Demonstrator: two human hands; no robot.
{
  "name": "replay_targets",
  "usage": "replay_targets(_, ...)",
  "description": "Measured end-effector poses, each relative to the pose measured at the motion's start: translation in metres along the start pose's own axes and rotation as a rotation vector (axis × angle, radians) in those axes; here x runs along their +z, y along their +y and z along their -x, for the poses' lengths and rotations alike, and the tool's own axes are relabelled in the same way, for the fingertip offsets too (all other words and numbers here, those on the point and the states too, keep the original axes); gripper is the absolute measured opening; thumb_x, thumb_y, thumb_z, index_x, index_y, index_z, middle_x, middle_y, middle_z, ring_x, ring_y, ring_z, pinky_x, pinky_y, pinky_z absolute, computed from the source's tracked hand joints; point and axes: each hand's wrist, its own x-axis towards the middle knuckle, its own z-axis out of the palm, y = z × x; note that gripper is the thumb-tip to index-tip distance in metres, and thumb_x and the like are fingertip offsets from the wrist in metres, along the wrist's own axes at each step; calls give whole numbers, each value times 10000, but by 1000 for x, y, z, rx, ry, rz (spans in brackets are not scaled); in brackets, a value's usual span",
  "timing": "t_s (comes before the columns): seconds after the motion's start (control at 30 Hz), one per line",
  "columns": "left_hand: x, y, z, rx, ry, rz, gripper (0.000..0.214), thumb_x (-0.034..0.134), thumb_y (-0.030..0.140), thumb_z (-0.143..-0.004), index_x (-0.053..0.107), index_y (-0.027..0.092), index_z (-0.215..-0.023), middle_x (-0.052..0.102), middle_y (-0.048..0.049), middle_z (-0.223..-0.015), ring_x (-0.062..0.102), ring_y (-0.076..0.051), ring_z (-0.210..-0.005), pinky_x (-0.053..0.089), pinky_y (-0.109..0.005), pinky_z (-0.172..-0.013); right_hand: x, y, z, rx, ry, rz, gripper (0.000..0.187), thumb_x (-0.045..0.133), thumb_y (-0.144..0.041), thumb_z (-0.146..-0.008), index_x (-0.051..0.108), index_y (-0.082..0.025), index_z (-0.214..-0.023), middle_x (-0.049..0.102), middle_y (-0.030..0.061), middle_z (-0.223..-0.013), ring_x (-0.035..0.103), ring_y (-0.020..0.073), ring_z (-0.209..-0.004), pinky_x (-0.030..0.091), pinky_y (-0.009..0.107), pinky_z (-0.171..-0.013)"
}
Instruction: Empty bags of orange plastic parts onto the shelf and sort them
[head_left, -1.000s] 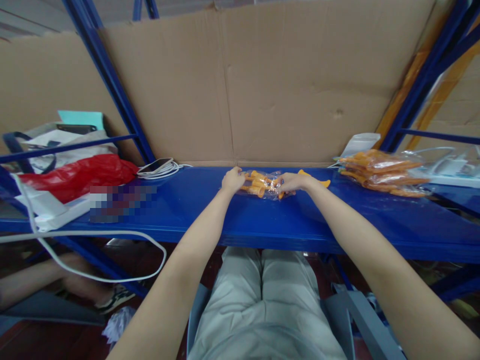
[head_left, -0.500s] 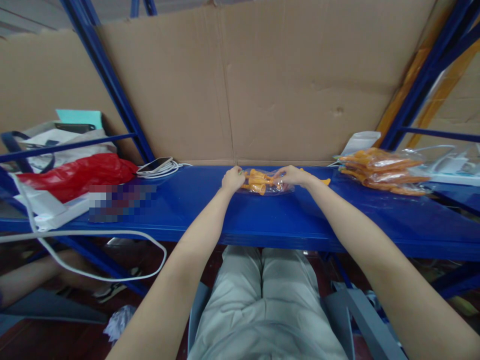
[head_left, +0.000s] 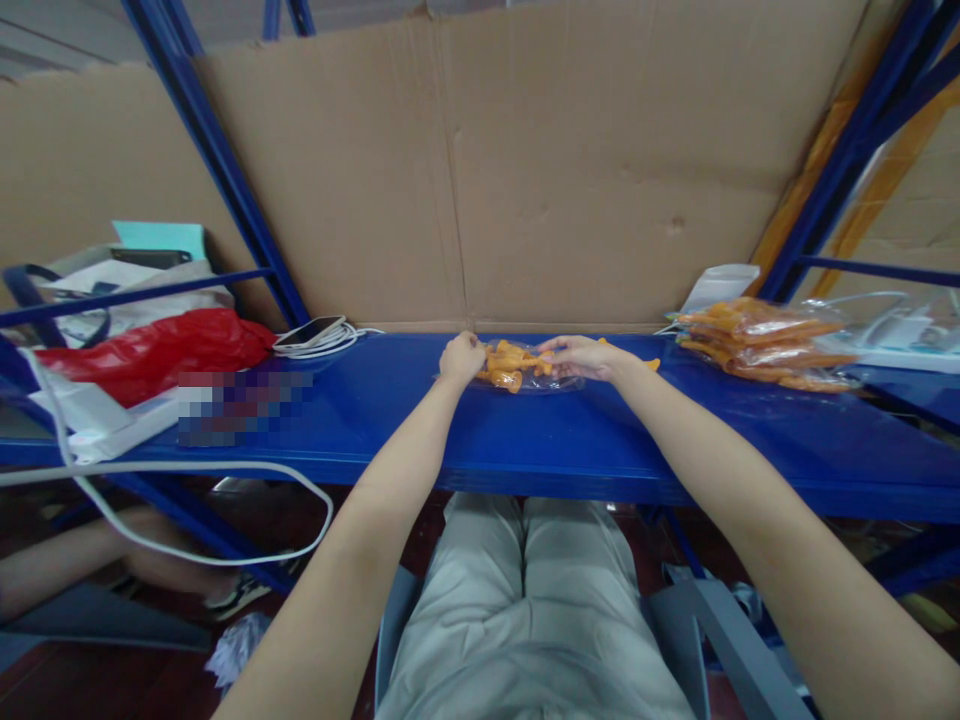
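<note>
A clear plastic bag of orange parts lies on the blue shelf near the cardboard back wall. My left hand is closed on the bag's left end. My right hand is closed on its right end, fingers pinching the plastic. An orange piece pokes out from behind my right wrist.
A stack of filled bags of orange parts sits on the shelf at right, a white pouch behind it. At left lie a phone with white cable, a red bag and other bags. Another person's arm shows below left.
Both hands have stayed on the bag and shifted slightly toward the back wall. The orange parts have bunched closer together inside the bag.
</note>
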Motion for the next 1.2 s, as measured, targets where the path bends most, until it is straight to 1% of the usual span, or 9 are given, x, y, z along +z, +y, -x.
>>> replay_targets(0.23,-2,-1,-1,-38,19,0,278,468,220,-891,682,191,-1067,707,-127,-1159,639,-255,-1136,482,-316,-923,1,-5,4,-1,6,-51,236,556,30,-822,520,-186,-910,657,-8,-651,634,97,-574,561,230,-661)
replay_targets(0.4,-1,-1,-1,-7,18,15,295,454,214,-898,683,184,-1082,705,-126,-1166,627,-247,-1159,472,-307,-941,10,0,1,-15,8,-65,259,616,35,-773,530,-187,-875,660,-11,-722,635,82,-597,563,230,-724)
replay_targets(0.53,-1,0,1,-5,21,14,296,461,215,-900,681,198,-1096,712,-109,-1158,623,-225,-1165,464,-289,-949,19,3,0,6,-11,-47,314,601,27,-794,546,-188,-1016,652,-10,-761,624,72,-583,572,212,-699)
replay_targets(0.7,-4,3,2,-19,12,2,292,459,208,-905,683,188,-1090,711,-108,-1158,626,-220,-1158,464,-277,-936,19,4,0,7,-7,24,506,645,-28,-813,459,-190,-1254,681,29,-897,649,83,-632,584,223,-713)
replay_targets(0.77,-4,4,3,-17,16,0,286,461,204,-905,684,186,-1083,709,-108,-1162,628,-222,-1154,465,-272,-928,18,4,0,11,-12,51,523,665,-50,-815,455,-180,-1276,689,37,-890,644,84,-619,583,217,-687)
replay_targets(0.9,-4,4,2,-8,20,12,278,463,201,-906,684,184,-1074,706,-108,-1168,629,-224,-1152,465,-270,-921,17,3,1,40,-5,110,505,655,-43,-820,474,-152,-1280,661,-1,-706,607,85,-534,554,185,-567)
replay_targets(0.97,-4,3,2,-6,18,20,277,463,198,-906,685,181,-1071,706,-111,-1168,626,-225,-1156,463,-271,-925,17,3,1,29,-37,118,487,659,-29,-803,511,-150,-1251,650,-10,-668,607,88,-530,544,179,-551)
replay_targets(1.07,-4,3,2,-4,15,30,277,464,191,-904,687,172,-1068,704,-120,-1169,621,-228,-1166,460,-277,-935,16,4,1,4,-93,124,485,681,-24,-766,558,-152,-1217,657,-7,-678,610,90,-545,542,181,-570)
replay_targets(1.2,-4,3,2,-6,16,41,277,468,191,-903,686,168,-1072,705,-125,-1167,618,-234,-1171,458,-289,-944,13,4,1,-22,-127,180,623,672,-18,-748,500,-175,-1326,663,-11,-731,592,76,-552,506,162,-542)
